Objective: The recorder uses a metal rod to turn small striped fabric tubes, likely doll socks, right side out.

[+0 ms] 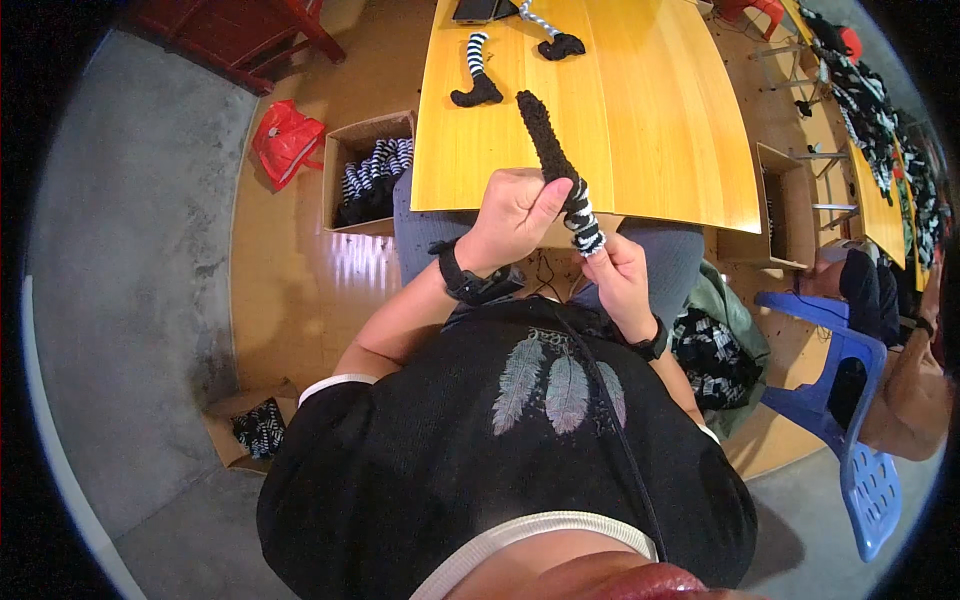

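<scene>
A knitted tube (545,138), fuzzy black at its far end and bunched black-and-white stripes at its near end, is held over the near table edge. My left hand (512,212) is closed round its middle, the thumb lying along it. The striped end is pinched by the fingers of my right hand (622,280). Farther off on the table lies a small striped knitted leg (477,70) with a black curled-toe boot. Another striped leg (562,46) with a black boot lies to its right, partly cut off by the picture's top edge.
The yellow wooden table (660,120) carries a dark flat device (478,10) at its far end. Striped pieces fill a cardboard box (345,140) on the left and a green sack (745,350) on the right. Beyond the sack, a person (905,400) sits near a blue plastic chair (850,400).
</scene>
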Demonstrator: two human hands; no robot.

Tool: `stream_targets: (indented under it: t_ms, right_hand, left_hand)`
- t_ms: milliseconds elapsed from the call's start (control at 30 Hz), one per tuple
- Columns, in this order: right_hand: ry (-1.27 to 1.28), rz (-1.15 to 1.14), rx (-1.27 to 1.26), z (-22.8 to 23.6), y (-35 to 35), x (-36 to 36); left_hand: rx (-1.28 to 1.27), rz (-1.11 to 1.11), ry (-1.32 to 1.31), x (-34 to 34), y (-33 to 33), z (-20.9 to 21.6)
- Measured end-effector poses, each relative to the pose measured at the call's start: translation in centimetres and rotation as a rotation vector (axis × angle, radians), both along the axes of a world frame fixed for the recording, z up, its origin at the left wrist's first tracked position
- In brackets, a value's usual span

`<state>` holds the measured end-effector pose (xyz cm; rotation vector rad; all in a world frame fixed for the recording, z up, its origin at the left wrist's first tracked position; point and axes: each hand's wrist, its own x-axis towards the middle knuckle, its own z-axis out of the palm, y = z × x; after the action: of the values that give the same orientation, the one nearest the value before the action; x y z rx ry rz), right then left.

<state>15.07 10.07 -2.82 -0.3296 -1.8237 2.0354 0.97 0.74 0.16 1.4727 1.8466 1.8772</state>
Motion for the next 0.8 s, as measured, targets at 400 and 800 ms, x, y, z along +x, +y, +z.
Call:
stream_targets:
  t_ms: [400, 800]
  right_hand:
    - [-0.105, 0.145, 0.332, 0.0, 2.3, 0.3]
    - [0.012, 0.155, 0.078, -1.4, 1.1, 0.2]
  left_hand:
    - [0.12, -0.011, -0.369, -3.7, -1.9, 1.0]
    - [0.308, 0.244, -0.464, -1.9, 0.1, 0.5]
